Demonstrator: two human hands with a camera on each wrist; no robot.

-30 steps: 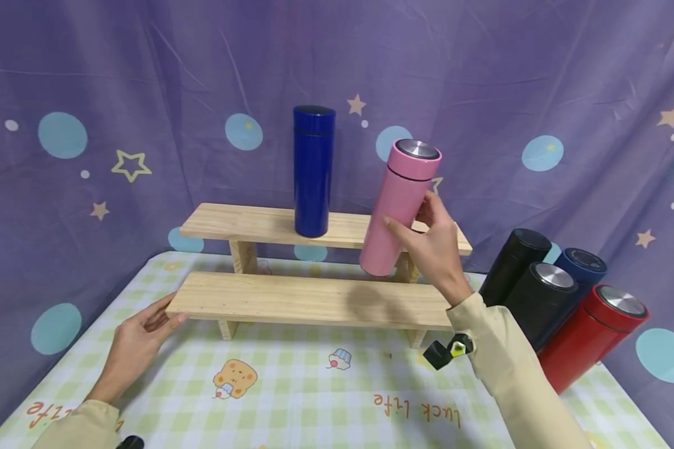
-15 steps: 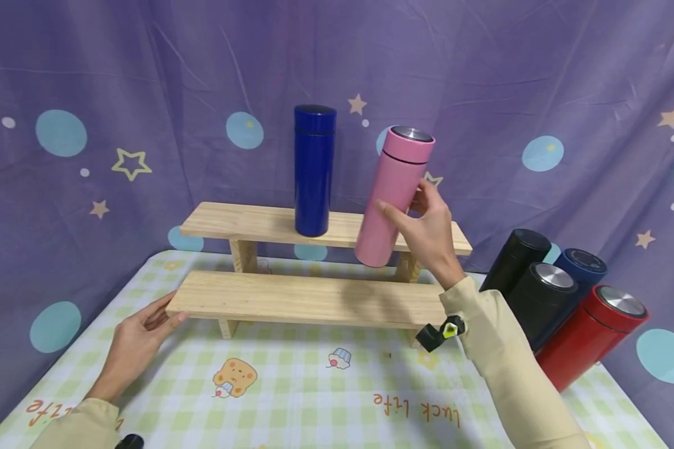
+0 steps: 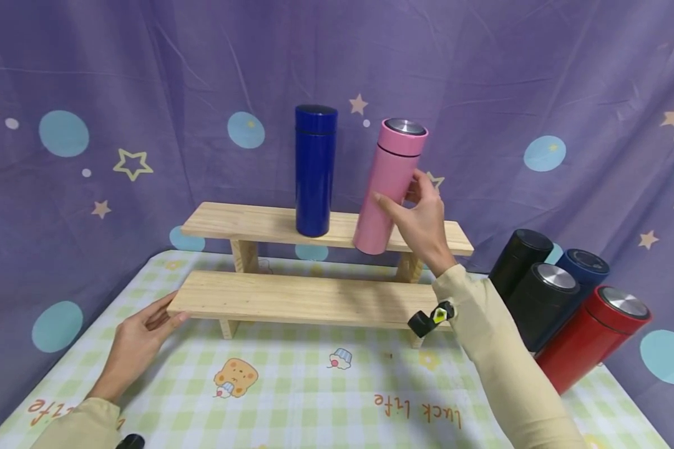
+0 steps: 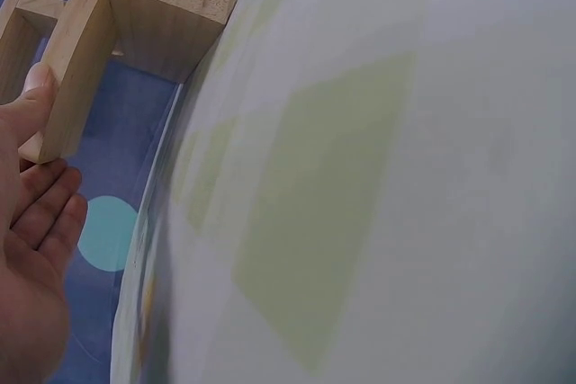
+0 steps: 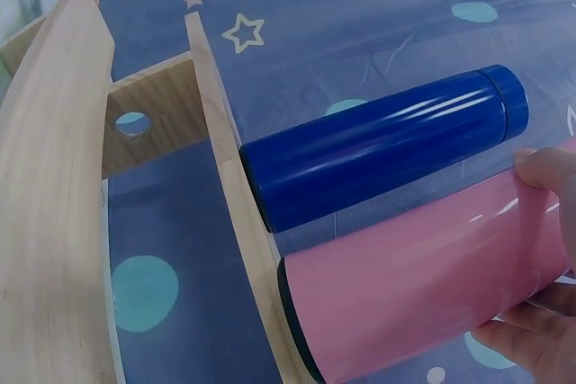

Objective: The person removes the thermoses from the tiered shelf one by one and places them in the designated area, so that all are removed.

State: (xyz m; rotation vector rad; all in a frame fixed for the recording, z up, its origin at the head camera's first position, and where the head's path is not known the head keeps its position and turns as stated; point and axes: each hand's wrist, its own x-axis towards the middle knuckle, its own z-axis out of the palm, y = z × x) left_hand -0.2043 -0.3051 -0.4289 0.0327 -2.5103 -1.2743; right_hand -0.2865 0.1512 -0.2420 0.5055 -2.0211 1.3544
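Note:
My right hand grips a pink thermos bottle with a steel-topped lid round its middle. The bottle leans a little to the right, its base at the front edge of the upper board; in the right wrist view the dark base is close to that board, and contact cannot be told. A dark blue thermos stands upright on the upper board, left of the pink one. At the lower board's left end, my left hand holds the two-tier wooden shelf, thumb on its edge and fingers below.
To the right stand two black thermoses, a navy thermos and a red thermos, close together. A checked cloth covers the table. Behind hangs a purple curtain.
My right hand has carried the pink thermos up and slightly left toward the upper board, and the bottle is more upright. The left hand and the shelf have stayed put.

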